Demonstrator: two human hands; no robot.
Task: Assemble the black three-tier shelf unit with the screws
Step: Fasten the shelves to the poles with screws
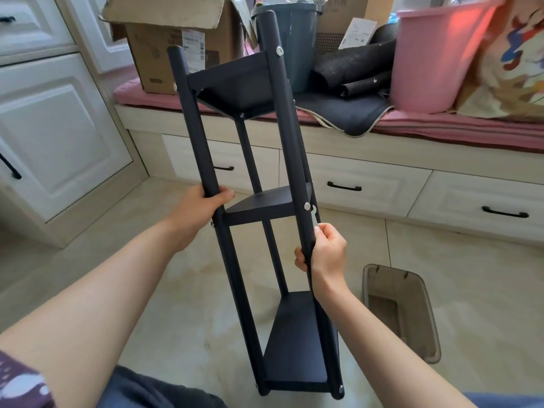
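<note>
The black three-tier shelf unit (282,201) has matt, smooth tube legs and flat matt boards, fixed with shiny silver metal screws (307,205). The pale stone-look floor tiles (441,260) gleam; the brown cardboard box (176,39) looks dull and creased.

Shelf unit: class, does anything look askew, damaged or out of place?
Nothing looks damaged. The shelf unit is tilted only because the left hand and right hand hold its poles. The tiers sit parallel.
</note>
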